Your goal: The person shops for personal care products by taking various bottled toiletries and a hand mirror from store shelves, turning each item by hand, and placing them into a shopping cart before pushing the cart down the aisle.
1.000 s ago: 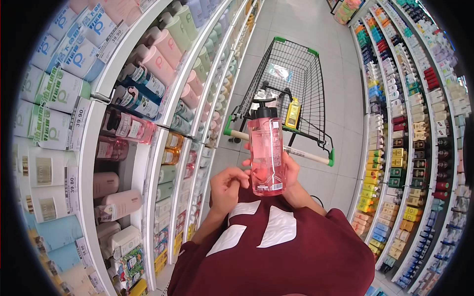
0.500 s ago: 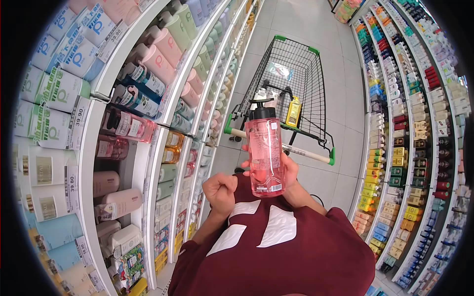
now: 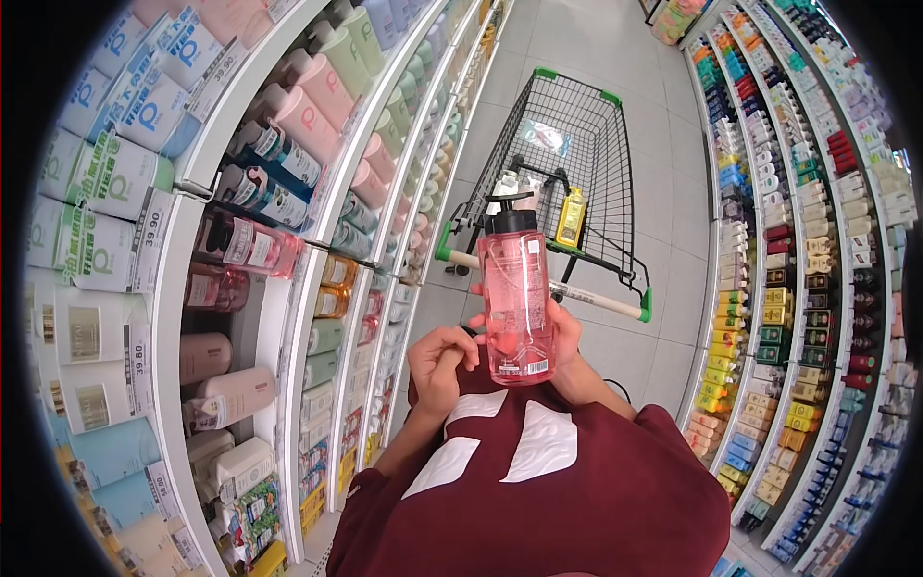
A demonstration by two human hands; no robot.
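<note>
A clear pink bottle with a black pump top [image 3: 515, 298] stands upright in front of my chest, its printed back facing me. My right hand [image 3: 565, 337] is wrapped round it from the right and behind, with fingertips showing at the bottle's left edge. Just left of the bottle is my left hand [image 3: 443, 363], its fingers curled in loosely and not touching the bottle; nothing shows in them. Beyond the bottle, a shopping cart [image 3: 625, 183] holds a yellow bottle [image 3: 570, 218] and a flat packet [image 3: 545, 138].
Shelves of pump bottles [image 3: 310, 96] and boxed goods [image 3: 115, 183] rise close on the left. Similar pink bottles [image 3: 252, 246] lie on one shelf there. Along the right run more stocked shelves [image 3: 774, 308]. Grey tiled floor [image 3: 663, 96] lies between them.
My left hand's fingers have curled in, then loosened a little, beside the bottle. The bottle has shifted slightly left and turned a little in my right hand.
</note>
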